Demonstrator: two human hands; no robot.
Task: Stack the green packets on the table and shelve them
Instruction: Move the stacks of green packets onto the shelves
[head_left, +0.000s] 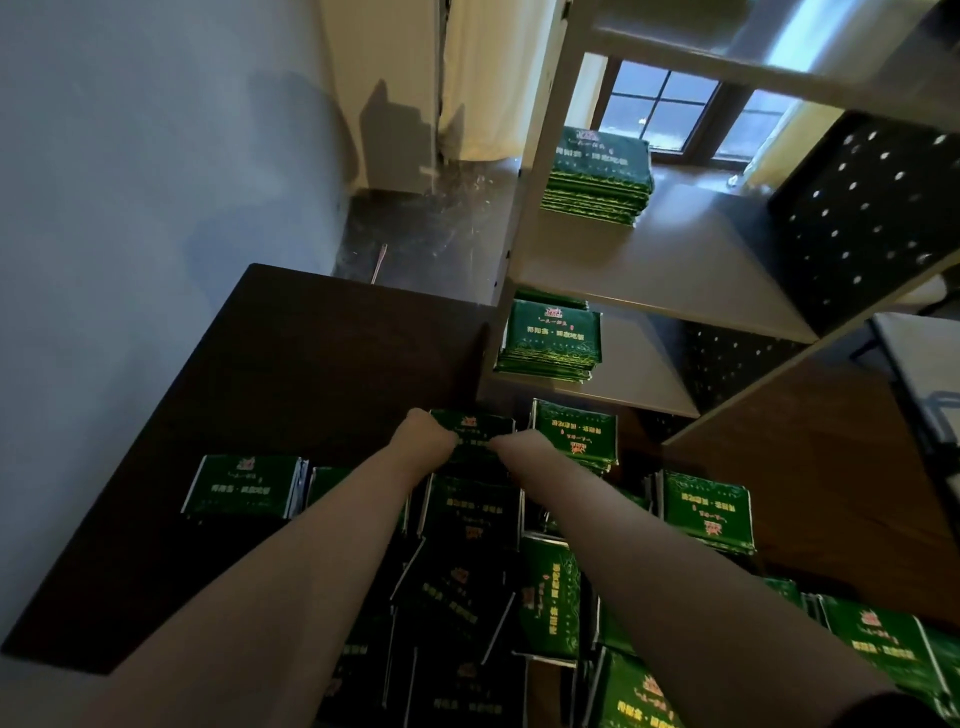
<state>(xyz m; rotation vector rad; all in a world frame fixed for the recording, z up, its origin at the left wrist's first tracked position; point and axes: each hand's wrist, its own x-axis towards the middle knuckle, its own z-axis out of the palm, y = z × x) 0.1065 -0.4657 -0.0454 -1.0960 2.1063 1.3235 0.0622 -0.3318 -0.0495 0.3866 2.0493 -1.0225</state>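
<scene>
Both arms reach across the dark table (260, 364). Left hand (423, 435) and right hand (519, 446) clasp one green packet (475, 427) from either side at the table's far edge, fingers curled onto it. Loose packets (709, 506) lie nearer. Two stacks (597, 166) sit on the shelf unit (649, 280).

Dim, window-lit (670, 111); edges warped

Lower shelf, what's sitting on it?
A stack of green packets sits at the left end of the lower shelf; another stack peeks out behind it. The shelf above covers the rest of the back.
</scene>
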